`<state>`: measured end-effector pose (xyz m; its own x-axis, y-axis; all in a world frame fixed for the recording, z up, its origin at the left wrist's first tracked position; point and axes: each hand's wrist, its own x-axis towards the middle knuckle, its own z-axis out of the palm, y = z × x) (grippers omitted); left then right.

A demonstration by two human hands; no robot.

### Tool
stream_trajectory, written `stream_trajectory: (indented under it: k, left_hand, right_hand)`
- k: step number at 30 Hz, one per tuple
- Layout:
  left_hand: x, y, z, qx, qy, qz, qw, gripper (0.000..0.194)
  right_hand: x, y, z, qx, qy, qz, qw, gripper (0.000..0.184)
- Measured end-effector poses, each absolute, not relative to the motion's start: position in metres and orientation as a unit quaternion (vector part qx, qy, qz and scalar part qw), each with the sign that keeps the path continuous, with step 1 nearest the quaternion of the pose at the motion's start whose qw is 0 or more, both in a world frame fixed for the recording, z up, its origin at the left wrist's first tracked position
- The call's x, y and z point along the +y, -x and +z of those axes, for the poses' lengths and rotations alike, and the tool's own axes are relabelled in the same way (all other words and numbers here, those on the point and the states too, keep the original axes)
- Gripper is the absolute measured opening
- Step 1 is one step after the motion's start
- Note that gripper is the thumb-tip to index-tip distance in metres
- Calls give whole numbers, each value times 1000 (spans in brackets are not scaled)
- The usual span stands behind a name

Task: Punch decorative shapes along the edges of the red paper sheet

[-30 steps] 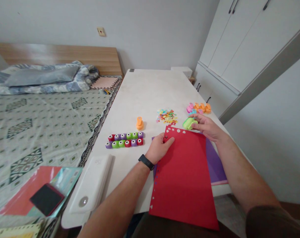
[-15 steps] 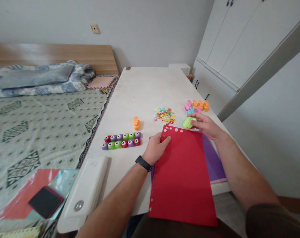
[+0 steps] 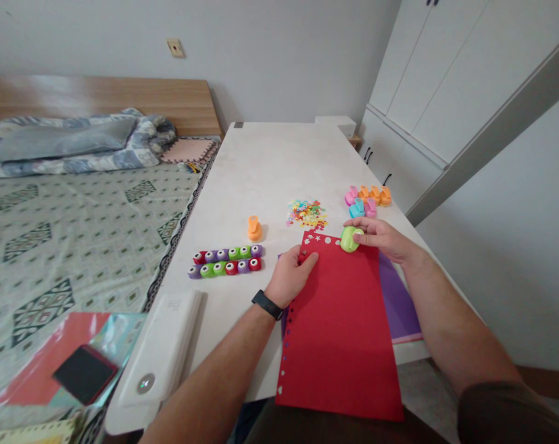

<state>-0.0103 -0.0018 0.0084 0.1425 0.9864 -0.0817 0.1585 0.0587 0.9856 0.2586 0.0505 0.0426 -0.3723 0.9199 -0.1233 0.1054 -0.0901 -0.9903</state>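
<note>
My left hand [image 3: 294, 275] grips the upper left edge of a sheet of red paper [image 3: 341, 333], thumb on top. Shaped holes run along the paper's left side and part of its top edge. In my right hand [image 3: 381, 237] is a green craft punch [image 3: 350, 239], set at the paper's top edge just right of the punched shapes. Purple paper [image 3: 399, 302] shows from under the red sheet. Beyond the top edge lies a pile of small colourful paper cutouts [image 3: 307, 213].
An orange punch [image 3: 254, 229] stands alone, with two rows of small punches [image 3: 226, 261] nearer me. More punches [image 3: 369, 198] cluster at the right. A white device [image 3: 163, 345] sits on the table's left corner. A dark phone [image 3: 85, 374] rests on plastic packets on the bed.
My right hand has brought the green punch slightly down, from just beyond the paper onto its top edge. My left hand stays in place on the red paper.
</note>
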Motion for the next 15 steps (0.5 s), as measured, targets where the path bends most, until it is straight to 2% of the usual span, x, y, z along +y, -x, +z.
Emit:
stream_trajectory:
  k: [15]
  left_hand:
    - [-1, 10, 8, 506, -569, 402, 509, 30]
  right_hand:
    - [50, -259, 46, -594, 440, 598, 310, 47]
